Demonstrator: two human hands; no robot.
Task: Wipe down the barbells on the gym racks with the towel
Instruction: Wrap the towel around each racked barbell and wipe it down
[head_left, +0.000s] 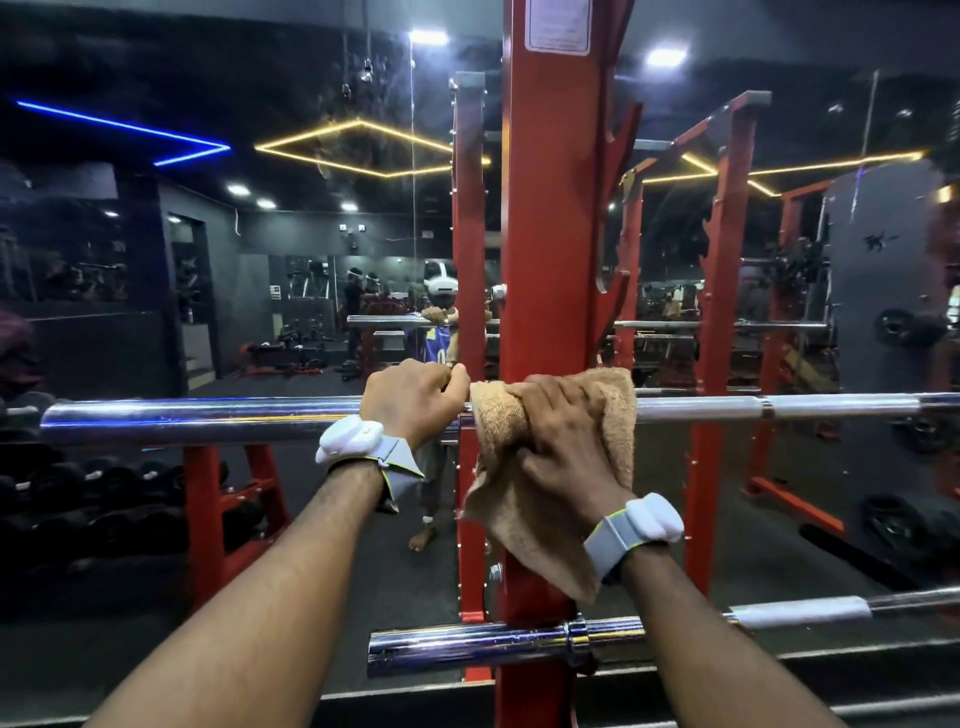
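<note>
A mirror wall (156, 260) fills most of what I see ahead, with the dim gym and its ceiling lights reflected in it. Straight in front of me stands the red rack upright (550, 234), running from the top of my view to the bottom. Across it at chest height lies the upper barbell (208, 418), a chrome bar that spans nearly the whole width, with its thick sleeve to my left and the thinner shaft going off to my right. A second, lower barbell (467, 647) rests on the same rack near the bottom, its sleeve end pointing left. Low on my left is a red stand of dark dumbbells (78, 493).

The tan towel (519, 525) is wrapped over the upper barbell just in front of the upright, and its loose part hangs down below the bar. My right hand (566, 431) is clenched round the towel and the bar inside it. My left hand (410, 400) is just beside it, grasping the bare sleeve of the same bar with fingers curled over the top, its knuckles almost touching the towel's edge. Each of my wrists carries a grey band with a white pod, one on the left wrist (350, 439) and one on the right wrist (652, 517).
</note>
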